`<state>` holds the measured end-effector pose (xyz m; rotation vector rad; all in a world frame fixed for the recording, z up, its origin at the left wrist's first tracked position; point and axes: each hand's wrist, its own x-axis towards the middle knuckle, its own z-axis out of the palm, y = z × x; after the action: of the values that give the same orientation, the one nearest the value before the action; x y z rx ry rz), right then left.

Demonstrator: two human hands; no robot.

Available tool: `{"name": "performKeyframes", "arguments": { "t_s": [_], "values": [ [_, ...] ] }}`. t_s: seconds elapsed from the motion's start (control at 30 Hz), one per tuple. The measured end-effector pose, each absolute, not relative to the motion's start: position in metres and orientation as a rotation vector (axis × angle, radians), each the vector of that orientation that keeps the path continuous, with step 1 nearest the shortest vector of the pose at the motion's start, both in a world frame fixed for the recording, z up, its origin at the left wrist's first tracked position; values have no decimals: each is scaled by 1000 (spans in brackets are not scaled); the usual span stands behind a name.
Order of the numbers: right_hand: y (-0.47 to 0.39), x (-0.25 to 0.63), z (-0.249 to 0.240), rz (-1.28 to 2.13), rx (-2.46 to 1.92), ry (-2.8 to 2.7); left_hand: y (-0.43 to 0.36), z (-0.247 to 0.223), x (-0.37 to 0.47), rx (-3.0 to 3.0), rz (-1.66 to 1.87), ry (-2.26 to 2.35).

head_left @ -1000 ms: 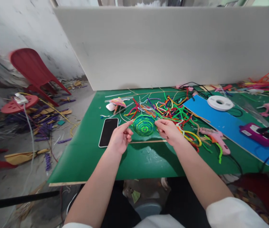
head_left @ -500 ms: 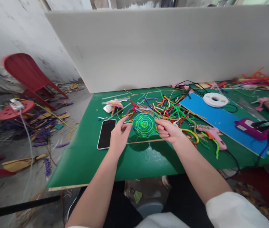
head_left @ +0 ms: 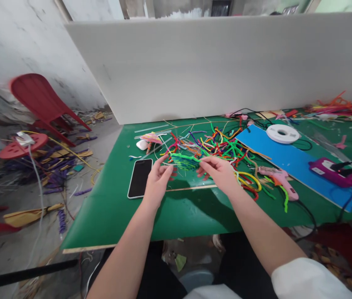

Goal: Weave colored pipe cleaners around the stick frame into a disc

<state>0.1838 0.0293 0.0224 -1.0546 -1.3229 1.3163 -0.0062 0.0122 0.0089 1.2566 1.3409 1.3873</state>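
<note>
A green and blue ringed disc (head_left: 185,162) is held above the green table, tilted so that it shows nearly edge-on. My left hand (head_left: 159,178) is at its left edge, thumb and fingers slightly apart; whether they touch the disc is hard to tell. My right hand (head_left: 216,170) pinches its right edge between thumb and fingers. Just behind the disc lies a tangle of coloured fuzzy stems (head_left: 226,143). A black-screened phone (head_left: 140,178) rests left of my left hand. Behind the phone are a small pink and yellow umbrella shape (head_left: 151,138) and a white case (head_left: 142,144).
On the right are a pink glue gun (head_left: 280,180), a blue board (head_left: 267,155), a white spool (head_left: 282,133) and a purple power strip (head_left: 331,171) with cables. A white panel (head_left: 219,66) stands along the table's back edge. Red chair (head_left: 39,97) at left.
The disc has tipped from facing me to nearly edge-on. My right hand's fingers have spread a little. The other person's hand at the far right has left the view, and the view has shifted slightly.
</note>
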Motion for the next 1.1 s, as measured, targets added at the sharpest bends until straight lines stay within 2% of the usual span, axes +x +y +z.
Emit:
{"name": "performKeyframes", "arguments": {
  "t_s": [0.1,0.3,0.4,0.5,0.6,0.67,0.83,0.9,1.1],
  "values": [
    [23,184,22,924,-1090,-1617,6,16,0,1098,1274,1100],
    [22,184,9,-27,-851,-1953,-4,22,8,879,1333,918],
    [24,180,4,-264,-722,-1959,-6,21,9,812,1333,945],
    [24,177,0,-309,-673,-2019,-5,19,10,775,1351,1008],
    [19,173,-5,-197,-664,-2003,-3,17,9,762,1408,1059],
    [13,169,-8,49,-725,-1899,-1,17,7,768,1466,1108],
    [6,157,-11,1196,-1047,-1566,1,13,6,786,1527,1195],
    [7,153,-9,1459,-1091,-1412,0,11,9,812,1455,1204],
    [6,145,-2,1343,-1295,-1278,-1,4,19,820,1412,1184]
  ]
}}
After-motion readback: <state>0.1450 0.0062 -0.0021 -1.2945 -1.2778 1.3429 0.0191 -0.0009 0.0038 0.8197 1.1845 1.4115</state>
